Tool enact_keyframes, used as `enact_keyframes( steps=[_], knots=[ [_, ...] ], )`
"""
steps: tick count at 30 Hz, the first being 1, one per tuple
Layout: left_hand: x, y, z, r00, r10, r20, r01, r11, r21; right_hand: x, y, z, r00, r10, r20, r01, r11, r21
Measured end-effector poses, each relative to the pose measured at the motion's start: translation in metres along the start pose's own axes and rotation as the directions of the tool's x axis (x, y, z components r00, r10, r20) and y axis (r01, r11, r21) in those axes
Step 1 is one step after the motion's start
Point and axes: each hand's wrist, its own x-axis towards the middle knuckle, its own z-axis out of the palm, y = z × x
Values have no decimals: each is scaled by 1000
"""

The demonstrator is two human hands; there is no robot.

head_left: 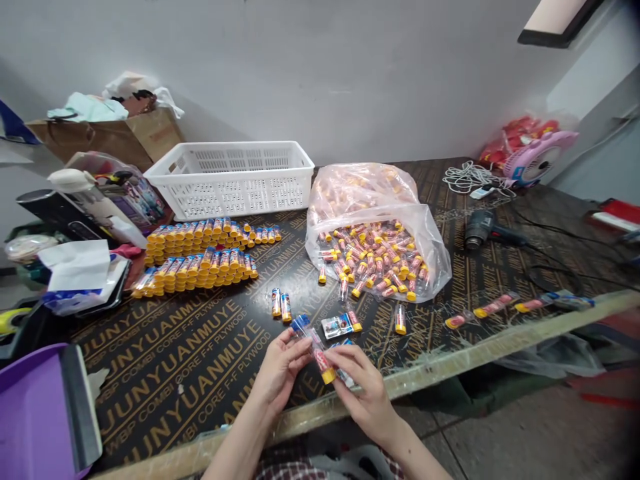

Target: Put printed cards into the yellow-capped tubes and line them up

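Note:
A slim clear candy tube (321,359) with pink-red pieces inside, a yellow cap at its lower end and a blue band at its upper end is tilted between my hands. My left hand (280,370) pinches it from the left near the upper half. On the other side, my right hand (367,393) has thumb and fingers closed around the lower half by the yellow cap. Just beyond lies a stack of flat printed sleeves (336,326), with another tube resting by it. More printed material under my right fingers is partly hidden. Two blue-labelled tubes (285,307) stand to the left.
An open plastic bag (430,253) spills many unlabelled tubes. Rows of blue-labelled tubes (200,267) lie left, before a white basket (235,190). A heat gun (483,229), cables and pink fan (537,160) sit right. A purple dustpan (37,407) is near left.

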Motion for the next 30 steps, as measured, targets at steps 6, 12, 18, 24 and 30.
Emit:
enact_keyframes(
  steps=[6,12,18,24,30],
  knots=[
    [-9,-5,7,979,-88,185,60,986,154,8,5,-6,999,32,-26,-32,999,-15],
    [-11,-8,14,975,-127,184,92,978,188,12,8,-11,985,51,166,-69,992,107],
    [-18,-10,17,973,-157,169,131,979,158,12,5,-9,988,68,141,-99,969,225],
    [-18,-12,17,975,-157,157,132,979,155,11,6,-6,993,68,101,-92,960,263],
    [-19,-11,17,975,-165,147,143,979,148,13,5,-5,994,62,94,-85,958,273]
  ],
)
